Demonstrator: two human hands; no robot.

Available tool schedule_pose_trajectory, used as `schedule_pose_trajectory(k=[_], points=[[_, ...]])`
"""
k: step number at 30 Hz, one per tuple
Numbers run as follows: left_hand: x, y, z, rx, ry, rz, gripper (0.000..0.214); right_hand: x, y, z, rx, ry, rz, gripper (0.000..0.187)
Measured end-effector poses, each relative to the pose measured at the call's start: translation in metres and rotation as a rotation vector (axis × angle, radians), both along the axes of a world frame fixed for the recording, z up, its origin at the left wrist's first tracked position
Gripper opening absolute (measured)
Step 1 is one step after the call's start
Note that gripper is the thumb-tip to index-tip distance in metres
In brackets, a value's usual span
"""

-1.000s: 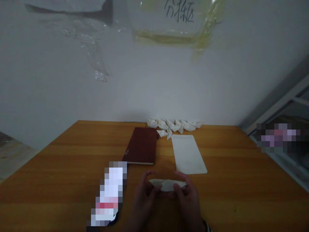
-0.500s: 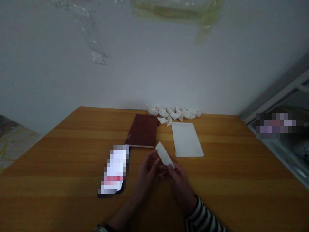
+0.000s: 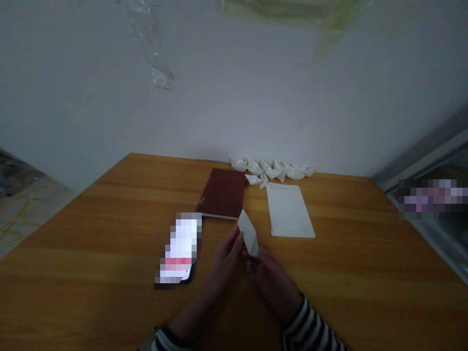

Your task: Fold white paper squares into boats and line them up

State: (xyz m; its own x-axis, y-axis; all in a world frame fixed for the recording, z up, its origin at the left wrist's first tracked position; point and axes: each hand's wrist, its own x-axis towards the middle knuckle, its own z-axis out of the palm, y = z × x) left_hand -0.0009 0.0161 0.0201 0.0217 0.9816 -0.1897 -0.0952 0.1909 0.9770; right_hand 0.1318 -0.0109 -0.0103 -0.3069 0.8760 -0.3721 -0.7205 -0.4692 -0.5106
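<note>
A small folded white paper (image 3: 249, 235) is held up between my two hands over the middle of the table. My left hand (image 3: 227, 254) grips its left side, with the thumb near the edge. At the lower right end, the fingers of my right hand (image 3: 271, 277) are closed on the same paper. Several folded white paper pieces (image 3: 271, 169), boat-like in shape, lie in a row by the wall. Just beyond my hands are a dark red notebook (image 3: 224, 194) and a white lined paper pad (image 3: 290, 210).
A phone (image 3: 179, 251) with a lit, blurred-out screen lies on the wooden table (image 3: 109, 214), left of my hands. Behind the table rises a pale wall (image 3: 256, 97) with strips of clear tape (image 3: 159, 58). A shelf or frame (image 3: 431, 156) stands at the right.
The folded paper has turned more upright, and my right hand's grip on it has shifted lower. My view has swung slightly left, so the table things appear further right.
</note>
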Motion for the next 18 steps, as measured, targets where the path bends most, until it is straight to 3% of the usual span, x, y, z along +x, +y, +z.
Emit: schedule_pose_trajectory(k=[8, 18], points=[[0.0017, -0.0037, 0.0051, 0.096, 0.015, 0.048, 0.053, -0.0009, -0.0005, -0.0053, -0.02, 0.003, 0.007, 0.021], [0.0028, -0.0061, 0.0094, 0.103, 0.029, 0.021, 0.051, -0.0045, -0.0013, -0.0003, 0.003, -0.025, -0.003, 0.026]])
